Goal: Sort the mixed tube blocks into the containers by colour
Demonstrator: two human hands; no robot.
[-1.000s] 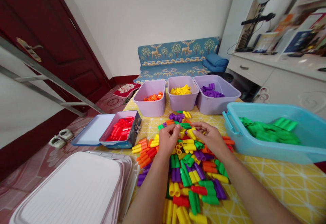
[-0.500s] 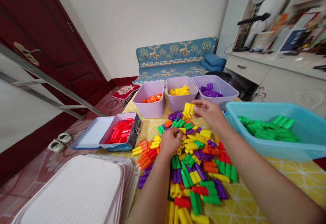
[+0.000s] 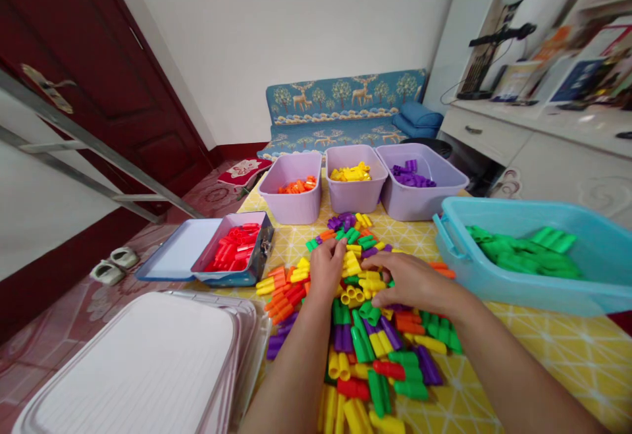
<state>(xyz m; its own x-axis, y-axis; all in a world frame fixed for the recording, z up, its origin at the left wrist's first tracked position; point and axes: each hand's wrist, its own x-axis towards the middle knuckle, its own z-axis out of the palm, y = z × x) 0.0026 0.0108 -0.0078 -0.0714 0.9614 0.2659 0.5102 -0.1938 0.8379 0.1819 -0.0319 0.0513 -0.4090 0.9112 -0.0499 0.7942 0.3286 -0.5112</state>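
Note:
A mixed pile of plastic tube-shaped building blocks [image 3: 363, 345] covers the middle of the table, in yellow, green, purple, orange and red. My left hand [image 3: 326, 268] is over the pile's upper part, its fingers curled against a yellow tube block [image 3: 351, 264]; the fingertips are partly hidden. To its right, my right hand [image 3: 417, 282] reaches low over the pile with thumb and fingers apart. Between them lie yellow tube blocks [image 3: 371, 284], and nothing is plainly gripped there.
Behind the pile stand lilac bins of orange [image 3: 289, 207], yellow [image 3: 356, 197] and purple [image 3: 422, 203] blocks. A turquoise tub [image 3: 523, 296] of green blocks is at right. At left are an open case [image 3: 257, 266] of red blocks and stacked white lids [image 3: 133, 361].
My right hand has come down from near the yellow bin to the pile, and the yellow block it held is out of its fingers. My left hand has shifted slightly.

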